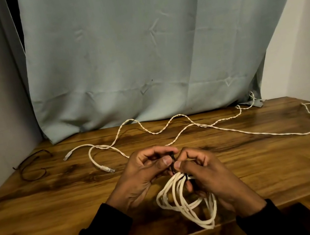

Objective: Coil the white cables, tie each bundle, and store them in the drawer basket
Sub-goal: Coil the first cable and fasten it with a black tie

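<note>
Both hands' fingers pinch black tie atop coiled white cable; left hand; right hand.

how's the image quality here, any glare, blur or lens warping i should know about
Head view: dim, warm light; soft glare on the wooden table at far right. Wide-angle warping bows the table edges and tilts the walls. The coiled white cable is sharp enough, but the black tie pinched between left hand and right hand is small and shadowed. The dark sleeves merge into the foreground.
</note>
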